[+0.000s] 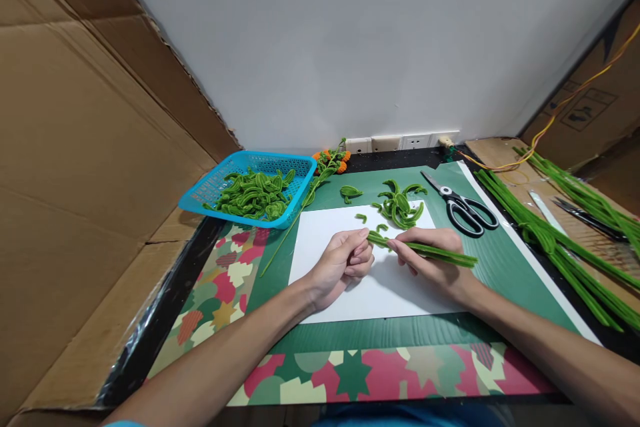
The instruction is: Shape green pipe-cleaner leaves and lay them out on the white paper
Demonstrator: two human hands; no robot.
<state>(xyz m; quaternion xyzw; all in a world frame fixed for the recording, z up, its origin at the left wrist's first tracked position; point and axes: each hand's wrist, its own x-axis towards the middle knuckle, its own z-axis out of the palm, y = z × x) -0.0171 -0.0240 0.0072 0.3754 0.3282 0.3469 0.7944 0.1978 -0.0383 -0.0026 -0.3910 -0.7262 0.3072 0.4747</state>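
Observation:
Green pipe cleaners (440,254) stretch between my two hands above a white sheet (325,300). My left hand (345,259) is closed, pinching their left end between thumb and forefinger. Further along, my right hand (435,257) grips the same stems, and their free ends stick out to the right. Just beyond my hands lies a pile of curled green pipe-cleaner leaves (399,205), partly on the sheet. Small bent green pieces (361,218) are scattered near my fingertips. A single leaf shape (351,192) rests behind the sheet on the green mat.
At the back left a blue basket (295,210) holds many green leaves. Beside it lies a stem with orange flowers (344,161). Black-handled scissors (467,210) are right of the pile. Bundles of green pipe cleaners (565,253) and a dark cutting tool (590,219) occupy the right side.

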